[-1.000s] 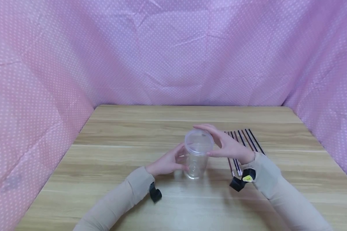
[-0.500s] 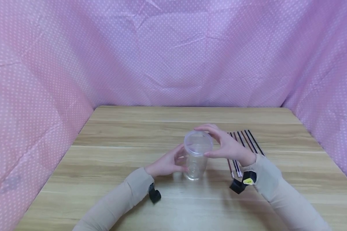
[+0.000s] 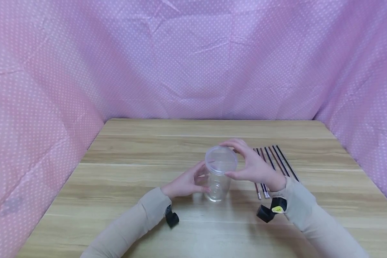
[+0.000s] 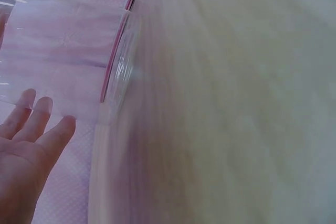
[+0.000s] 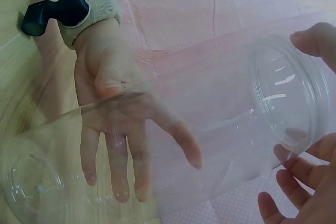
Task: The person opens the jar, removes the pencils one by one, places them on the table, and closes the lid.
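A clear plastic jar [image 3: 218, 186] stands upright on the table, capped by a clear lid [image 3: 221, 159]. My left hand [image 3: 184, 183] holds the jar's side low down, thumb in front and fingers behind. In the right wrist view, its fingers show through the clear wall. My right hand [image 3: 253, 165] grips the lid's edge from the right, its thumb at the near side and fingers at the far side. The right wrist view shows the right thumb [image 5: 317, 43] and fingertips on opposite sides of the rim.
Several pencils [image 3: 288, 163] with eraser ends lie side by side right of the jar, partly under my right hand and wrist. One pencil [image 4: 116, 48] shows beside the jar in the left wrist view. Pink dotted cloth [image 3: 193, 71] hangs around the wooden table [image 3: 142, 143].
My right hand has turned slightly at the lid: its far fingers have shifted right, its thumb left, and its wrist toward me. The left hand and jar have barely moved.
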The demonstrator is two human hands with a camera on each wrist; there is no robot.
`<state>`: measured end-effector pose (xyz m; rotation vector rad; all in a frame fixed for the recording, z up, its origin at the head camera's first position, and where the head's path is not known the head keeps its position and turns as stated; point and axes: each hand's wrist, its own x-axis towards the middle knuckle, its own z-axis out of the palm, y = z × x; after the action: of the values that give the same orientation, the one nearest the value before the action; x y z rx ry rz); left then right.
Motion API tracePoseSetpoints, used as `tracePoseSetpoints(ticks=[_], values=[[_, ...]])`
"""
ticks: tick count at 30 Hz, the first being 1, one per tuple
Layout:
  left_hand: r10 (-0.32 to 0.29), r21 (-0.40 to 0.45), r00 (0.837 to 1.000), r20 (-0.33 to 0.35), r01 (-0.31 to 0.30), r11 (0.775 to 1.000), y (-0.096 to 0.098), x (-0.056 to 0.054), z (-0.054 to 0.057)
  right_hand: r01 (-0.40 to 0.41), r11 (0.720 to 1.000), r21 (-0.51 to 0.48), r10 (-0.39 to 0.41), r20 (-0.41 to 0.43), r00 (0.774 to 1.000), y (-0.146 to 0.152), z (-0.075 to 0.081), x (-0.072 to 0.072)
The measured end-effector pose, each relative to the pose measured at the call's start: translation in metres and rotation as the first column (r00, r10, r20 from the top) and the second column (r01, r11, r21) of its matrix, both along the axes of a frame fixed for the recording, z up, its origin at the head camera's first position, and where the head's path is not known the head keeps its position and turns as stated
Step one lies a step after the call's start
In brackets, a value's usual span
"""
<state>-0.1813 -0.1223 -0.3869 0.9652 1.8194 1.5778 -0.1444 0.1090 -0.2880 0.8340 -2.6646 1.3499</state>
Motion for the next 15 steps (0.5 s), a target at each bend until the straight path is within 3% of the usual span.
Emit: tracePoseSetpoints(ticks=[7, 15], values=[[-0.007, -0.07, 1.0, -0.029, 0.005, 0.998, -0.001, -0.002, 0.008, -0.015, 1.0, 0.022, 0.016, -0.013, 1.0, 0.004, 0.003, -0.001], [0.009, -0.111, 0.995, -0.102, -0.02, 0.994, -0.015, -0.009, 0.027, -0.021, 0.999, 0.048, 0.022, -0.02, 1.0, 0.006, 0.006, -0.006]])
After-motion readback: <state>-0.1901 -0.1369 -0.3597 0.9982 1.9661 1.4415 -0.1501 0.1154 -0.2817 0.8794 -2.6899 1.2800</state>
